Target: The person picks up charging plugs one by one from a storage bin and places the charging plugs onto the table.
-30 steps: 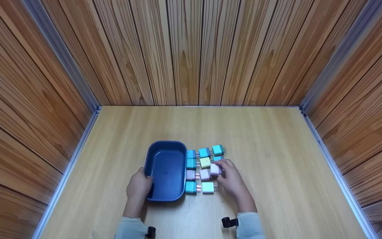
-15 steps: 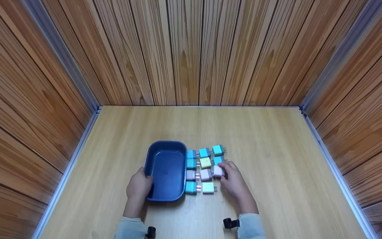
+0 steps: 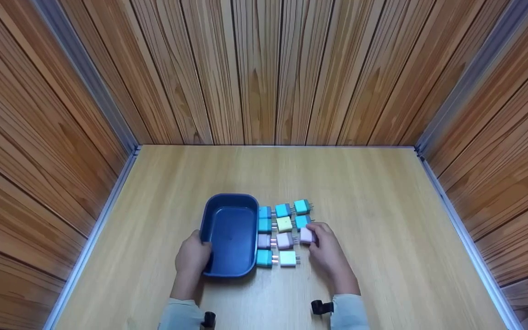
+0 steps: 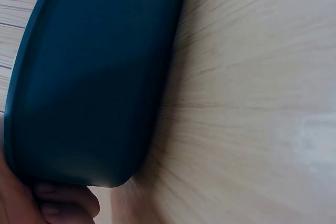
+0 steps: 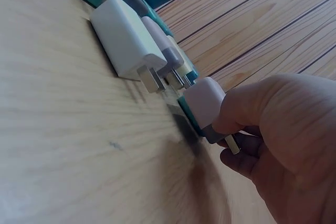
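Observation:
My left hand grips the left rim of a dark blue plastic bin, thumb over the edge; its outer wall fills much of the left wrist view. Nothing lies inside the bin. My right hand pinches a pale lilac plug-in charger between thumb and fingers at its prong end. In the right wrist view this charger has its metal prongs among my fingers; whether it touches the table I cannot tell. To its left is another lilac charger, with a white charger nearer me.
More chargers form rows right of the bin, prongs pointing right: a yellow charger, a blue charger and several other teal or blue ones. The wooden table has plank walls at its back and sides.
My right hand has moved right with the lilac charger, which now sits farther from its lilac neighbour and uncovers the blue charger behind. The left hand and bin stay put.

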The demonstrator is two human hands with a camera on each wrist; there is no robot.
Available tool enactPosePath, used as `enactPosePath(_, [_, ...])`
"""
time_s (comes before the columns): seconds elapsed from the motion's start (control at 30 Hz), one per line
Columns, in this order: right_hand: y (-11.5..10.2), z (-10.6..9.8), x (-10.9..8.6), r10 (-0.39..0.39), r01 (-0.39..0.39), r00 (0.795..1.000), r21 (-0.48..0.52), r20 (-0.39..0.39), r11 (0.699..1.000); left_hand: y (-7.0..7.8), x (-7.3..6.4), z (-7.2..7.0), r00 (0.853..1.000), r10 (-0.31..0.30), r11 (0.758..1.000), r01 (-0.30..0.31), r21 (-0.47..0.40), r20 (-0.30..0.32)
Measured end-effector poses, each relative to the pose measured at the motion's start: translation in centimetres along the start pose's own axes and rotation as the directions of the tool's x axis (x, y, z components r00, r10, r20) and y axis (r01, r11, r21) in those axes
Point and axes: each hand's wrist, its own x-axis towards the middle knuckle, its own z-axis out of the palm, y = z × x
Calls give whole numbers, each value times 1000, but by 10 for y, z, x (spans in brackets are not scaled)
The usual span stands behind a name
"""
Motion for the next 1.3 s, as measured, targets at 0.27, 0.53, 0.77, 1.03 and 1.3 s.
enactPosePath(0.27, [4,1,-3,41,-41,999,-2,22,999,0,0,-1,1000,-15,1000,15,0,24])
enactPosePath(0.53, [6,5,-4,61,-62,997,11,41,998,1,1,-2,999,-25,1000,26,-10,37])
enactPosePath(0.77, [5,5,-4,45,-44,998,-27,44,999,0,2,0,999,-20,1000,20,10,28])
enactPosePath(1.03, [3,5,-3,47,-46,998,-23,46,999,0,2,0,1000,-19,1000,19,16,24])
enactPosePath(1.3, [6,4,-3,25,-24,999,-23,33,999,-1,1,1,1000,-19,1000,18,5,23])
